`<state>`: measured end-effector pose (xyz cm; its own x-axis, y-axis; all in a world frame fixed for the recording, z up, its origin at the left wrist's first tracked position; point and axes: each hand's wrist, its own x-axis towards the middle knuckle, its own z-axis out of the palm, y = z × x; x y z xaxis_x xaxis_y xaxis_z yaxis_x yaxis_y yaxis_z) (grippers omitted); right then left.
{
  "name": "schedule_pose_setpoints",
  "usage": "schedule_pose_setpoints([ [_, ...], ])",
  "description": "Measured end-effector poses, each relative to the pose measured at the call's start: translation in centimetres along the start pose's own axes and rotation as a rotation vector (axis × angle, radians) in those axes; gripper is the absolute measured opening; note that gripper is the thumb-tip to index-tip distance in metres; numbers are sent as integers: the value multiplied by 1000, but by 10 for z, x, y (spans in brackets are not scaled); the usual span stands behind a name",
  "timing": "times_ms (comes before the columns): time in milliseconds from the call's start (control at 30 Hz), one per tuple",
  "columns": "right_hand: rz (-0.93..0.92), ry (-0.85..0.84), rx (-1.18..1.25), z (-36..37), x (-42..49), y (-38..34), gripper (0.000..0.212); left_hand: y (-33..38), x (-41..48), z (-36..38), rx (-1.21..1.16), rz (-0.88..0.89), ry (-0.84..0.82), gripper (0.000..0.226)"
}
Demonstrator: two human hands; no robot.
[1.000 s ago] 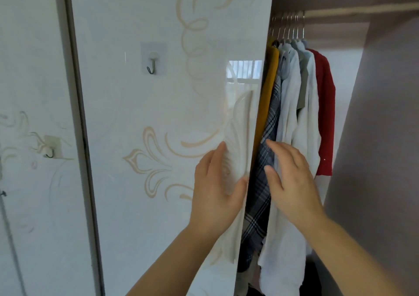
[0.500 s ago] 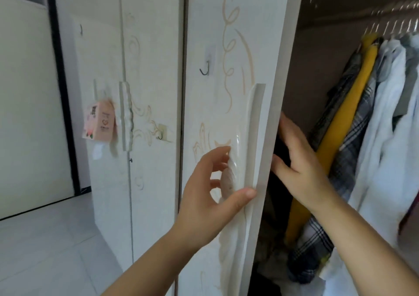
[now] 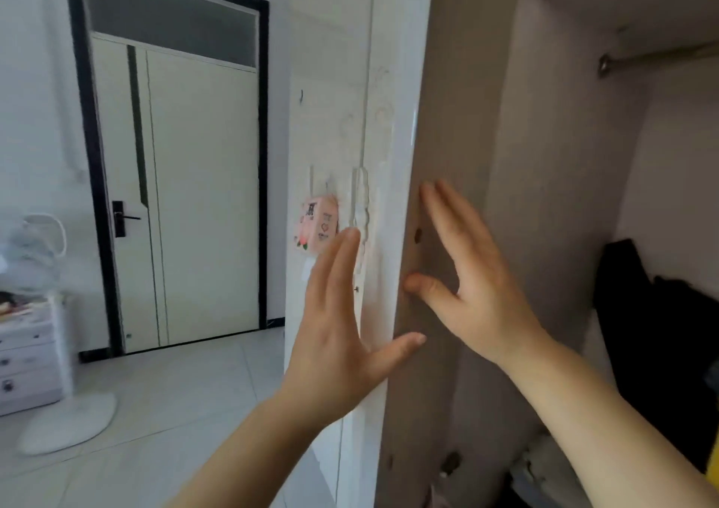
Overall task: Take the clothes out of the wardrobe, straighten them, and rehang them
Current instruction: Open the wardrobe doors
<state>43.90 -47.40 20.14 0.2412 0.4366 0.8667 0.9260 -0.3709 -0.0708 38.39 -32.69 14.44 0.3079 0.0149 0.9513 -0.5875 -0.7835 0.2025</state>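
Note:
The white wardrobe door (image 3: pixel 402 196) stands swung wide open, seen nearly edge-on. My left hand (image 3: pixel 342 324) lies flat against its outer face with straight fingers, thumb at the door's edge. My right hand (image 3: pixel 463 274) presses flat on the door's brown inner side (image 3: pixel 459 98), fingers spread. Inside the wardrobe, a dark garment (image 3: pixel 638 313) shows at the right, and the hanging rail (image 3: pixel 661 56) runs above it. A sliver of yellow cloth (image 3: pixel 714 453) peeks in at the right edge. The other hanging clothes are out of view.
A pink box (image 3: pixel 317 221) hangs on the neighbouring wardrobe door beside a white handle (image 3: pixel 360 215). A closed room door (image 3: pixel 175 196) with black frame is at the back left. A white standing fan (image 3: pixel 42 313) and a small drawer unit (image 3: pixel 25 355) stand at the left on the tiled floor.
The door has swung further open and my view has turned left, away from the hanging clothes. My left hand left the handle and flattened; my right hand moved onto the door's inner side.

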Motion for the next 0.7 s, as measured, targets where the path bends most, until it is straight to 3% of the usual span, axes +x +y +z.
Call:
schedule_pose_setpoints([
  [167, 22, 46, -21, 56, 27, -7, 79, -51, 9, -36, 428, 126, 19, 81],
  [367, 72, 20, -125, 102, 52, -3, 74, -92, 17, -53, 758, 126, -46, 88],
  [700, 76, 6, -224, 149, 77, 11, 73, -148, 25, -54, 1005, 116, -153, 98],
])
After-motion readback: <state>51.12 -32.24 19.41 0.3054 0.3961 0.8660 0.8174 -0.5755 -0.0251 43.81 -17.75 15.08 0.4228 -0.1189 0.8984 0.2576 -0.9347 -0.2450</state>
